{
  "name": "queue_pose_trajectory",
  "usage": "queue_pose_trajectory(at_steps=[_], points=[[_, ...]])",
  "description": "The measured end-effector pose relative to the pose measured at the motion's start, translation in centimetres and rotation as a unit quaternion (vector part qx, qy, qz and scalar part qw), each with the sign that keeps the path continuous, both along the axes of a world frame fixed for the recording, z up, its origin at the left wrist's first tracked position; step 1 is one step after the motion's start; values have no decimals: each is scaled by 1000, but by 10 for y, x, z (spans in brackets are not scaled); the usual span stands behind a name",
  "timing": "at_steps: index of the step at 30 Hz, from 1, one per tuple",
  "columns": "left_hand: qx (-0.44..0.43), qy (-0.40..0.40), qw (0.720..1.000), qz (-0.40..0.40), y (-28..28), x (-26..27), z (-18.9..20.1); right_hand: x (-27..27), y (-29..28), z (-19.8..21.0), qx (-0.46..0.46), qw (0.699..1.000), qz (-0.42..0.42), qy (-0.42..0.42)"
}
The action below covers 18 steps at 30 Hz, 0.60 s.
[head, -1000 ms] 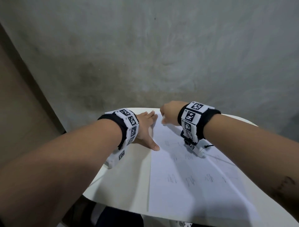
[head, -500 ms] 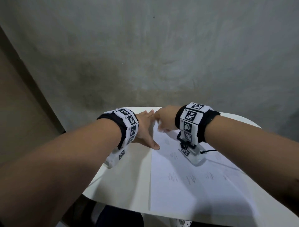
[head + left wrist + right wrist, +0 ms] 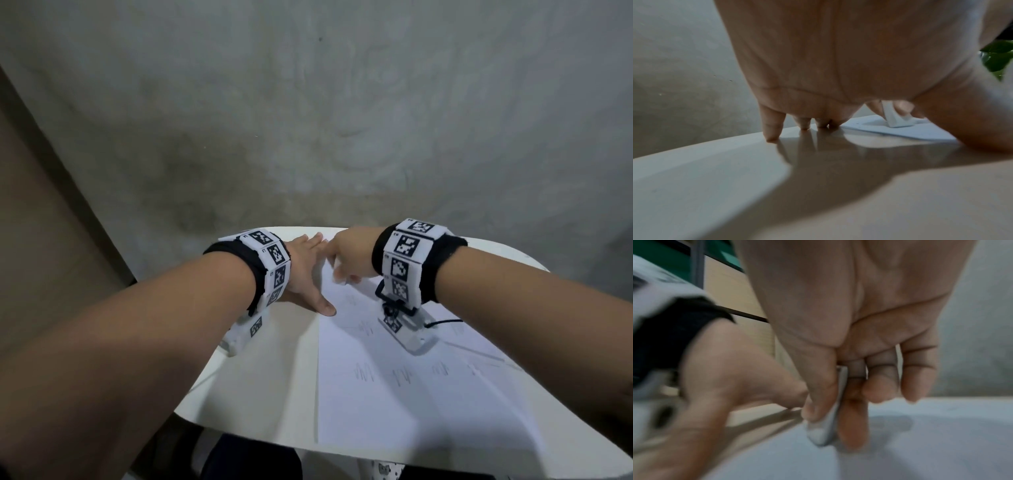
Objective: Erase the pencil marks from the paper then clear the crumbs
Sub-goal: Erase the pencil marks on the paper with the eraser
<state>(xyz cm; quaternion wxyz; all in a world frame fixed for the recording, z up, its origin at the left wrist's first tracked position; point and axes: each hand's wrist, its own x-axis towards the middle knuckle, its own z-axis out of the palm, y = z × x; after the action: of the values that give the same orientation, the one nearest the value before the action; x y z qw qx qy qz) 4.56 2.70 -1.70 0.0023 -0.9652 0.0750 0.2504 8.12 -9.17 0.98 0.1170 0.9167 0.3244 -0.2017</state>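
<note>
A white sheet of paper (image 3: pixel 394 411) with faint pencil marks (image 3: pixel 364 373) lies on a round white table (image 3: pixel 260 394). My left hand (image 3: pixel 305 270) lies flat, fingers spread, at the paper's far left corner, with its thumb on the paper's left edge and its fingertips (image 3: pixel 772 136) on the table. My right hand (image 3: pixel 346 257) pinches a white eraser (image 3: pixel 828 423) between thumb and fingers. The eraser's tip presses the paper (image 3: pixel 920 443) near the far edge. From the left wrist the eraser (image 3: pixel 894 118) stands upright on the sheet (image 3: pixel 910 133).
A grey wall (image 3: pixel 342 120) rises right behind the table. A brown panel (image 3: pixel 41 222) stands at the left. Green leaves (image 3: pixel 996 60) show at the right in the left wrist view. The table's near edge (image 3: pixel 274 442) is close to my body.
My right hand with the eraser has slid left and a little nearer across the top of the paper, close to my left hand. The left hand has stayed in place.
</note>
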Motion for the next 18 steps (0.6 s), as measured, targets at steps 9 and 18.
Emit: queue_pose_trajectory(at_steps=[9,18], points=[[13,-2,1000,-7,4,2,-5,7,-13,5,22,999,-38,-7],[16,-2,1000,0,5,2,-6,9,-14,8,5,999,-37,-25]])
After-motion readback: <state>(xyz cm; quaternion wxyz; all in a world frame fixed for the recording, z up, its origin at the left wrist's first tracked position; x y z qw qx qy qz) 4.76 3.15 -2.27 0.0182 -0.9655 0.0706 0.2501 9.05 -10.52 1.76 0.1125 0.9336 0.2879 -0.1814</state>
